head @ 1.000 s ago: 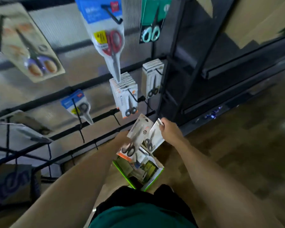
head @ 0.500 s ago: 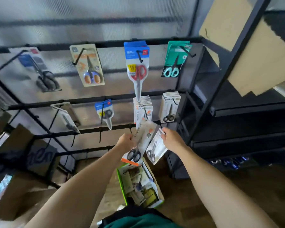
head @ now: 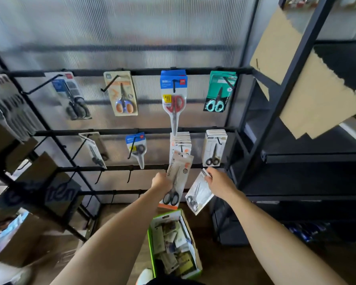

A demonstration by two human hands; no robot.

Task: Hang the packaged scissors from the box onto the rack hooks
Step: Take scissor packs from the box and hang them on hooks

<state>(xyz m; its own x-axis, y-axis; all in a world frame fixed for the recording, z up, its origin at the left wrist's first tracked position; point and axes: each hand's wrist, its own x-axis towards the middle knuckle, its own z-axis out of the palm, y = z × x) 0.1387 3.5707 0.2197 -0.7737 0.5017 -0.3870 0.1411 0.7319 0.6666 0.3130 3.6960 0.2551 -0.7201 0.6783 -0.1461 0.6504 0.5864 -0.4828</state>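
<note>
Packaged scissors with the orange strip (head: 176,179) are gripped in the left hand (head: 160,182), fingers curled round the card's left edge, top end tilted up right against the stack of same packs (head: 180,144) hanging just above that hand. Right hand (head: 219,182) pinches the top corner of a smaller white scissors pack (head: 198,193), which dangles below and left of it. The green-edged box (head: 174,241) sits on the floor below both hands, still full of packs. Rack hooks (head: 130,174) left of the left hand are bare.
</note>
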